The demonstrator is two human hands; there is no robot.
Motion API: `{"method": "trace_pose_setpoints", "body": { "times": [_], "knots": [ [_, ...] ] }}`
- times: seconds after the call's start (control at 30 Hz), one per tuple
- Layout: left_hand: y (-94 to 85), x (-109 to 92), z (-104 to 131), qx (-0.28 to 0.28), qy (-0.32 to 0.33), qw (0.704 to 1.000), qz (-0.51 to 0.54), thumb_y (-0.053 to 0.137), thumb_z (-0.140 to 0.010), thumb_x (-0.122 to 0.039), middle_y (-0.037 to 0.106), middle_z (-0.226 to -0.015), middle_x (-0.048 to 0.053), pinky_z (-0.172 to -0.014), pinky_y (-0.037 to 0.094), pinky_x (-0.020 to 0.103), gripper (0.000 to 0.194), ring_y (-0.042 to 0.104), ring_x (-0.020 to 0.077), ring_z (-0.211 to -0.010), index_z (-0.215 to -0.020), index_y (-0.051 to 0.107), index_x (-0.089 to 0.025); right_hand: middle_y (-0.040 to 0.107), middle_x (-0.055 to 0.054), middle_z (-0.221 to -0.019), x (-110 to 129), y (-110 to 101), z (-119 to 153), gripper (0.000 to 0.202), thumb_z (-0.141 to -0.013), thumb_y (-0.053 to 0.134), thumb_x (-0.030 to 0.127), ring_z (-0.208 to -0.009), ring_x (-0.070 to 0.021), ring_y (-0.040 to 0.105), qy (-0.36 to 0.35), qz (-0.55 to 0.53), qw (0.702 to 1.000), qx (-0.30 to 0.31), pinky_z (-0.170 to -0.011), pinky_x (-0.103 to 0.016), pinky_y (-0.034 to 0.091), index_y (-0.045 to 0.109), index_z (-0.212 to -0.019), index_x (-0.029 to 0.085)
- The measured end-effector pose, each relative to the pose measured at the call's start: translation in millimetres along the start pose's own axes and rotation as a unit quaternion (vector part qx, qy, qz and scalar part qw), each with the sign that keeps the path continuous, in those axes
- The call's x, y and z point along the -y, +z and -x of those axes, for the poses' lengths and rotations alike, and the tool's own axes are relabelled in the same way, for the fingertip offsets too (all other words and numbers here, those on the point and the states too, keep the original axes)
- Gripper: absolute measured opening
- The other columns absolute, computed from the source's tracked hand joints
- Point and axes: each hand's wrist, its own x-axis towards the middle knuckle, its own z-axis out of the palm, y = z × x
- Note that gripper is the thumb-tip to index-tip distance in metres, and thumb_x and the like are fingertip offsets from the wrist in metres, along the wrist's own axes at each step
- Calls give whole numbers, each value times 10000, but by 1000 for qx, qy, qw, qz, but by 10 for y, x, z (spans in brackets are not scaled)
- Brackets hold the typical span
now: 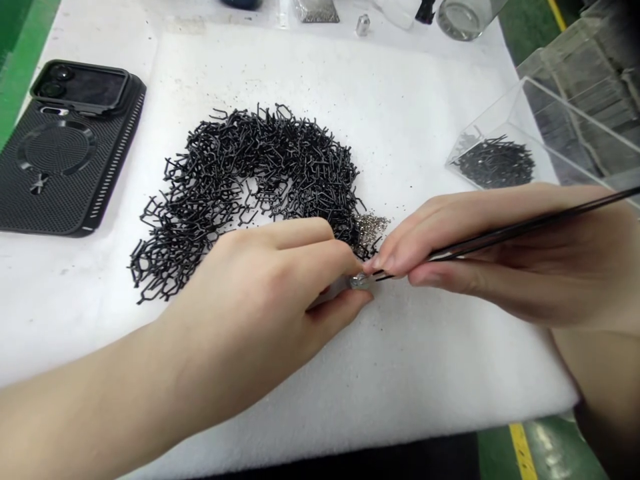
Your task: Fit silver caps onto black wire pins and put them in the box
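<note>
Between thumb and forefinger, my left hand (270,287) pinches a small clear piece (359,281). Black tweezers (520,230) are held in my right hand (505,253), with their tips at that clear piece. Both hands' fingertips nearly meet there. Behind my left hand, a curved heap of thin black bent parts (270,160) lies on the white sheet (400,100). A little pile of tiny metallic bits (371,228) sits at the heap's right end, just beyond the fingertips. Detail of the clear piece is too small to make out.
A black phone-like device (70,147) lies at the left. At the right, a tilted clear box (565,113) holds more black parts (495,162). Along the back are a glass jar (460,19), a small clear piece (363,25) and a bag of metallic bits (317,10).
</note>
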Motion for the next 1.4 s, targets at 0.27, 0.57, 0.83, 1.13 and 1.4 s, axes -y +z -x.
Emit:
{"method": "trace_pose_setpoints", "body": {
  "times": [0.27,0.57,0.83,1.13,1.4],
  "knots": [
    [-34,-24,18,-1,1,1000,-4,877,-1041,-211,707,-796,-48,-612,458,283,107,641,115,-670,-939,858,-189,911,-4,-1052,-5,9,15,52,-1052,892,260,-965,-205,897,0,-7,1000,-2,-787,-293,747,893,-1052,312],
    [-25,-7,36,-3,0,1000,-4,892,-1031,-199,679,-784,-53,-607,448,275,99,619,103,-670,-944,857,-168,907,-9,-1050,-18,7,17,50,-1052,892,252,-965,-198,891,-6,-5,1000,-4,-810,-282,735,902,-1059,300],
    [29,19,11,-1,1,1000,-4,922,-1020,-224,651,-774,-58,-601,433,269,143,591,92,-666,-910,852,-166,910,-20,-1089,-96,11,-3,204,-984,907,115,-1003,-212,886,-20,-91,995,26,-778,-278,727,920,-1108,276],
    [-18,-12,28,-1,2,1000,-11,907,-1013,-173,664,-787,-62,-594,427,260,102,582,85,-656,-928,852,-167,910,-15,-1047,-67,24,-29,187,-987,907,138,-955,-212,887,-24,-76,997,18,-731,-285,728,937,-1085,294],
    [57,58,45,-20,21,1000,9,843,-1076,-220,647,-779,-65,-654,455,242,157,623,90,-711,-926,819,-184,898,20,-1025,-82,-52,9,94,-1025,918,218,-880,-148,845,0,11,998,-69,-758,-251,702,920,-1070,301]
  ]
}}
